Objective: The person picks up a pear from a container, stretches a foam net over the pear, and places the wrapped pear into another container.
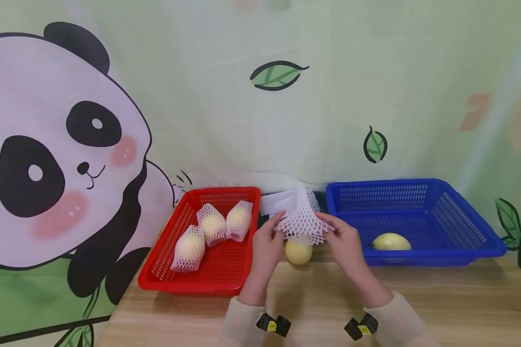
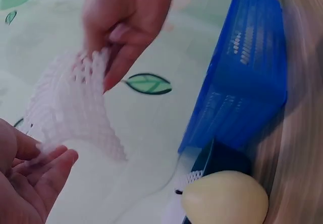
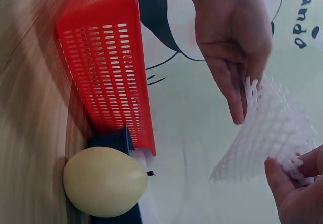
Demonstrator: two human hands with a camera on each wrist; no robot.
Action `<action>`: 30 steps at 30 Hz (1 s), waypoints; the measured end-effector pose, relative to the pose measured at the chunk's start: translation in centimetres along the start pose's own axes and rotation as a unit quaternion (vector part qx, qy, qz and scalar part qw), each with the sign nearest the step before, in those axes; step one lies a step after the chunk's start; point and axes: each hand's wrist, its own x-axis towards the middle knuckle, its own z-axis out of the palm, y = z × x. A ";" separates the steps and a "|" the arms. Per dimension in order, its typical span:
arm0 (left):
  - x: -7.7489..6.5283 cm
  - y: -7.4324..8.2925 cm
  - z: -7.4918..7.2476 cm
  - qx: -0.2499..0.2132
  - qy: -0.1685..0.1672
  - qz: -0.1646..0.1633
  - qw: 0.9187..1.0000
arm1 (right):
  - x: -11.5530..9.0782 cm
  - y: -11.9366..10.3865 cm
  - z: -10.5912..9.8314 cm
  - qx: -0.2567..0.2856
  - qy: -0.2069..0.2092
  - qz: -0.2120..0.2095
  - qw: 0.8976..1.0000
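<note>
Both hands hold up a white foam net sleeve (image 1: 303, 219), spread wide at its lower rim. My left hand (image 1: 267, 246) pinches the left edge between thumb and fingers. On the opposite edge, my right hand (image 1: 347, 246) pinches the mesh in the same way. Below and behind the sleeve a pale yellow pear (image 1: 298, 251) sits on the table, its top overlapped by the net in the head view. In the right wrist view the pear (image 3: 106, 182) lies with its dark stem showing, apart from both hands.
On the left, a red basket (image 1: 230, 284) holds several netted pears (image 1: 190, 248). A blue basket (image 1: 451, 258) on the right holds one bare pear (image 1: 391, 242). More flat foam nets (image 1: 278, 202) lie in a dark container at the back, before a panda-printed cloth (image 1: 199, 96).
</note>
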 end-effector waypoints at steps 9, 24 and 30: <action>0.1 0.0 -1.7 -0.325 -0.081 -0.136 0.932 | 0.8 1.5 -0.6 0.098 -0.017 0.099 0.990; -0.7 -0.6 -2.6 0.166 -0.163 0.077 0.969 | 1.3 1.6 -3.0 0.171 -0.173 0.129 0.961; -1.0 -0.9 -2.2 0.403 -0.168 0.157 0.886 | 0.0 1.4 -3.0 -0.067 -0.243 -0.027 0.967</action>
